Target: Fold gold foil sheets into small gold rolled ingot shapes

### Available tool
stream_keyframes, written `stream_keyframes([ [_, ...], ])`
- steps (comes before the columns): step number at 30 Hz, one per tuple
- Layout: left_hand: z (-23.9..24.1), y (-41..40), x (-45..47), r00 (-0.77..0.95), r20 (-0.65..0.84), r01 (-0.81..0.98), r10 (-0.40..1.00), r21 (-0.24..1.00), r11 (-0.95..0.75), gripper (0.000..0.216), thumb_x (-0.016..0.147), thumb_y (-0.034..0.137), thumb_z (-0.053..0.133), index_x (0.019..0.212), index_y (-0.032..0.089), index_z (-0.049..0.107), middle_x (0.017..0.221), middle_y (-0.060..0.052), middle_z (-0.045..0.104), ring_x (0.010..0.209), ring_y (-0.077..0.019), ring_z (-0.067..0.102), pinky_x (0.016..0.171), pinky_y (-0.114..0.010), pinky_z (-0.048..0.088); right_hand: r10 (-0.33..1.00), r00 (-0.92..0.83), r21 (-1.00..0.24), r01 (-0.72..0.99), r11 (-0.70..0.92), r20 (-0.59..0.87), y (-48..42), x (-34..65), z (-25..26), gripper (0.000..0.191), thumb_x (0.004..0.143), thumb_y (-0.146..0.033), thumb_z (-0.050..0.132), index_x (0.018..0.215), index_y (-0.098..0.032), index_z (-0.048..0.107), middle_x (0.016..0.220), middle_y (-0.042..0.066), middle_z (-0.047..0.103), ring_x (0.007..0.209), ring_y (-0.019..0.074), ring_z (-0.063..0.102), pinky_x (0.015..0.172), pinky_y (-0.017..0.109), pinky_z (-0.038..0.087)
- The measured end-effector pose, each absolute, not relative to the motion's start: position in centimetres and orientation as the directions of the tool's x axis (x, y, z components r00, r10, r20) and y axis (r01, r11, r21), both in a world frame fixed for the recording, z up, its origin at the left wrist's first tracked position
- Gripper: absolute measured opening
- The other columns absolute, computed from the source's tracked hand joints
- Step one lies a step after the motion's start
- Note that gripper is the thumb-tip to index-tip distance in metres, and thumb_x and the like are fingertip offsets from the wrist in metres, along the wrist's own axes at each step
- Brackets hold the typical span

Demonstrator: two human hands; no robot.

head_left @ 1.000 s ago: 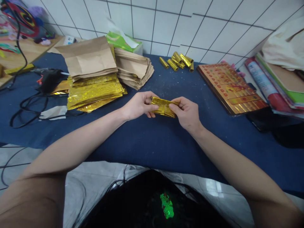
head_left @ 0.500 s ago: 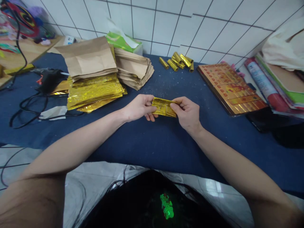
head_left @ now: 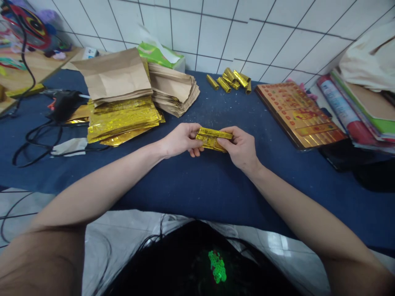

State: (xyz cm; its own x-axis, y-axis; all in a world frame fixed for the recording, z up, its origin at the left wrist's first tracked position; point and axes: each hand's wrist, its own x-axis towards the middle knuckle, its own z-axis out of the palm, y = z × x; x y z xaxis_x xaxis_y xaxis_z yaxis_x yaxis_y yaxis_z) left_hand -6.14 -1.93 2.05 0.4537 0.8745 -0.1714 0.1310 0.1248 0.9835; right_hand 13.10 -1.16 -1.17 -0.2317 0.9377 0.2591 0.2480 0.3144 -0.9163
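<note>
A folded strip of gold foil paper (head_left: 212, 139) is stretched between my two hands above the blue cloth. My left hand (head_left: 184, 139) pinches its left end, thumb on top and fingers beneath. At the other end, my right hand (head_left: 241, 148) grips it with the thumb pressed on the near face. A raised fold runs along the strip's far edge. Beyond my hands lie several rolled gold paper tubes (head_left: 230, 79). To the left is a stack of gold foil sheets (head_left: 125, 119), with brown paper sheets (head_left: 117, 76) lying over it, brown side up.
Another brown paper stack (head_left: 173, 86) sits before a green tissue box (head_left: 160, 55). A black glue gun (head_left: 63, 105) with a looped cable lies at left. On the right are an orange-gold printed box (head_left: 300, 113) and piled books (head_left: 373, 111). A tiled wall (head_left: 212, 28) bounds the back.
The strip's far edge now stands up as a narrow fold. My right hand has shifted slightly left along the strip, while my left hand has barely moved.
</note>
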Motion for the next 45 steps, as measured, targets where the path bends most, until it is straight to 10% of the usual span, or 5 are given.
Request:
stream_keyframes([
  [9, 1.3, -1.7, -5.9, 0.338, 0.025, 0.071, 0.941, 0.996, -0.052, 0.030, 0.067, 0.007, 0.062, 0.096, 0.010, 0.057, 0.075, 0.000, 0.064, 0.061, -0.0079, 0.059, 0.056, -0.020, 0.049, 0.932, -0.286, -0.903, 0.299, 0.307, 0.222, -0.9, 13.3, -1.3, 0.014, 0.073, -0.027, 0.062, 0.085, -0.019, 0.063, 0.071, -0.002, 0.061, 0.061, 0.0112, 0.054, 0.057, 0.026, 0.044],
  [27, 1.4, -1.9, -5.9, 0.263, -0.156, -0.008, 0.952, 0.986, 0.164, 0.009, 0.075, 0.017, 0.057, 0.071, 0.010, 0.061, 0.053, 0.000, 0.061, 0.042, -0.0075, 0.054, 0.044, -0.019, 0.045, 0.944, -0.284, -0.976, 0.088, 0.201, 0.169, -1.4, 12.9, -1.1, 0.017, 0.075, -0.029, 0.062, 0.088, -0.018, 0.065, 0.077, 0.001, 0.069, 0.070, 0.0142, 0.065, 0.066, 0.029, 0.053],
  [37, 1.4, -1.9, -5.7, 0.355, -0.166, 0.019, 0.920, 0.985, 0.170, 0.018, 0.074, 0.011, 0.058, 0.092, 0.010, 0.057, 0.066, 0.000, 0.062, 0.051, -0.0081, 0.058, 0.049, -0.022, 0.049, 0.954, -0.198, -0.946, 0.188, 0.263, 0.226, -1.5, 12.8, -0.9, 0.013, 0.075, -0.028, 0.059, 0.082, -0.019, 0.066, 0.074, 0.000, 0.068, 0.066, 0.0136, 0.063, 0.063, 0.030, 0.053],
  [42, 2.0, -1.9, -6.3, 0.204, -0.018, 0.375, 0.979, 0.925, -0.061, 0.038, 0.069, 0.021, 0.068, 0.102, 0.013, 0.051, 0.075, -0.001, 0.059, 0.064, -0.0113, 0.057, 0.058, -0.026, 0.048, 0.971, -0.126, -0.951, 0.214, 0.225, 0.201, -0.9, 13.0, -1.0, 0.014, 0.075, -0.028, 0.058, 0.082, -0.018, 0.064, 0.070, 0.000, 0.066, 0.062, 0.0133, 0.061, 0.060, 0.030, 0.052],
  [45, 2.5, -2.3, -6.9, 0.294, 0.243, 0.681, 0.924, 0.626, -0.381, 0.025, 0.069, 0.030, 0.070, 0.082, 0.015, 0.055, 0.078, -0.001, 0.055, 0.072, -0.0130, 0.054, 0.066, -0.027, 0.045, 0.977, -0.153, -0.955, 0.235, 0.181, 0.147, -0.3, 13.1, -1.6, 0.013, 0.075, -0.027, 0.057, 0.081, -0.017, 0.062, 0.069, 0.001, 0.065, 0.061, 0.0137, 0.060, 0.057, 0.029, 0.050],
])
